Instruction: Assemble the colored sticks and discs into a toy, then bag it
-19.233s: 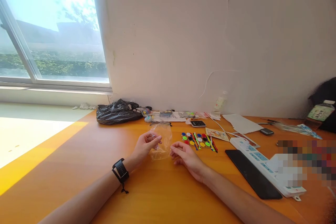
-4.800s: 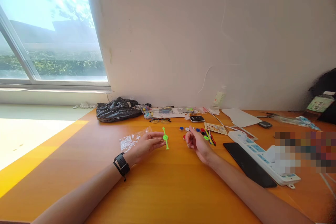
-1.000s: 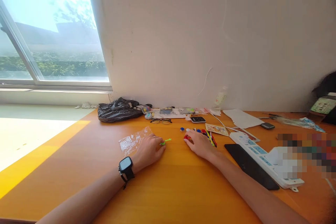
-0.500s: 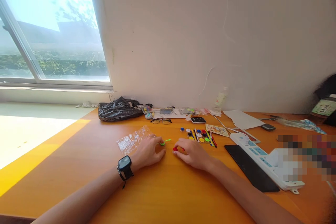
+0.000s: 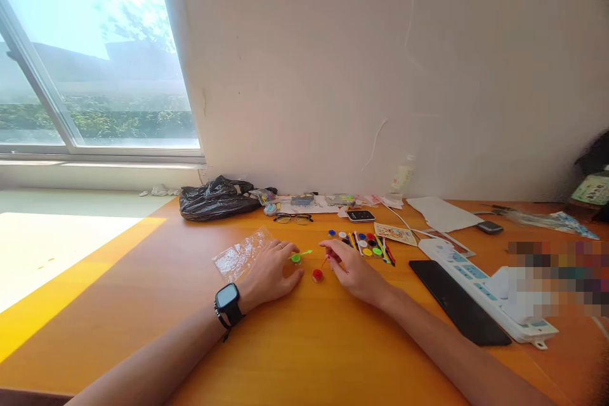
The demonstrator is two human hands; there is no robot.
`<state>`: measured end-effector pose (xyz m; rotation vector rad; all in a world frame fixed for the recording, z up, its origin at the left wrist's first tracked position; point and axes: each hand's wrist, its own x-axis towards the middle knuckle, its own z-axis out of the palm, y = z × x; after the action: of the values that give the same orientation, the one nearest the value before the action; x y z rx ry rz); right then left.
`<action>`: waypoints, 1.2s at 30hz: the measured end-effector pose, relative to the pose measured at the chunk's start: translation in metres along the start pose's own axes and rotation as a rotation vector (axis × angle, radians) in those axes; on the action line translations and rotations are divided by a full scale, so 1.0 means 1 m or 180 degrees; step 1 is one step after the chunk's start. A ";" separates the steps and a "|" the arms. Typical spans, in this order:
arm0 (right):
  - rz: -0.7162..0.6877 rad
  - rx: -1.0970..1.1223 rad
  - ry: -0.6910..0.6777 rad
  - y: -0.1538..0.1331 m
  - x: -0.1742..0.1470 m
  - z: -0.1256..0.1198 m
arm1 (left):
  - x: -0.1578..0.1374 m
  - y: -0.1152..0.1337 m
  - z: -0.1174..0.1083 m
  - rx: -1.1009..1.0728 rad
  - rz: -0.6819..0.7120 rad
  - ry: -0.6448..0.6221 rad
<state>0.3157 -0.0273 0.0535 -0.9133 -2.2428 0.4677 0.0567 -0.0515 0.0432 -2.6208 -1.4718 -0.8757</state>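
Note:
My right hand (image 5: 351, 269) is closed, its fingertips pinching a thin red stick (image 5: 326, 260). Just left of it and below the stick, a small red-topped pot (image 5: 317, 275) stands by itself on the orange table. My left hand (image 5: 272, 269) lies on the tabletop with its fingers apart and nothing in it. Beside those fingertips sits a small green-topped pot (image 5: 296, 259), with a green arrow-tipped stick (image 5: 307, 252) lying across it. Part of a crinkled clear plastic bag (image 5: 242, 252) lies behind my left hand.
Several coloured pots and sticks (image 5: 367, 244) lie right of centre, near an illustrated card (image 5: 394, 234). Farther back are glasses (image 5: 294, 219), a dark handheld device (image 5: 360, 216) and a black plastic bag (image 5: 216, 198). A white power strip (image 5: 480, 292) and a black slab (image 5: 457, 301) lie right.
The red pot, between my right fingers before, now stands free on the table. My right hand has shifted slightly up and right and pinches a red stick. My left hand stays nearly still.

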 end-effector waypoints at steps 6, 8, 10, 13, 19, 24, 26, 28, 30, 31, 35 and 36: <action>-0.0064 -0.0358 -0.0336 0.005 -0.002 0.000 | -0.001 0.011 -0.011 -0.0336 0.0294 0.0368; -0.0112 -0.0569 -0.0482 0.003 -0.003 -0.001 | -0.001 0.016 -0.016 -0.0404 0.0429 0.0266; -0.0158 -0.0659 -0.0581 -0.002 -0.003 -0.001 | 0.000 0.020 -0.020 -0.0431 0.0530 0.0081; -0.0211 -0.0688 -0.0679 -0.011 -0.004 -0.002 | 0.003 0.024 -0.024 -0.0489 0.0634 -0.0185; -0.0174 -0.0484 -0.0680 -0.014 -0.004 -0.004 | 0.002 0.022 -0.021 -0.0431 0.0563 -0.0164; -0.0187 -0.0586 -0.0767 -0.013 -0.004 -0.004 | -0.002 0.028 -0.023 -0.0696 0.0562 0.0137; -0.0195 -0.0630 -0.0836 -0.013 -0.004 -0.003 | -0.002 0.029 -0.026 -0.0754 0.0706 0.0164; -0.0178 -0.0600 -0.0866 -0.013 -0.004 -0.002 | -0.003 0.029 -0.026 -0.0800 0.0798 0.0198; -0.0137 -0.0509 -0.0840 -0.012 -0.004 -0.002 | -0.003 0.028 -0.025 -0.0784 0.0790 0.0291; -0.0106 -0.0479 -0.0824 -0.011 -0.004 -0.003 | -0.003 0.027 -0.025 -0.0758 0.0768 0.0336; -0.0078 -0.0554 -0.0890 -0.011 -0.003 -0.004 | -0.004 0.025 -0.022 -0.0689 0.0784 0.0342; -0.0090 -0.0585 -0.0908 -0.011 -0.003 -0.004 | -0.004 0.026 -0.022 -0.0681 0.0801 0.0326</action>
<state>0.3149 -0.0370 0.0612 -0.9553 -2.5893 0.4047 0.0651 -0.0750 0.0666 -2.7763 -1.0481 -1.1732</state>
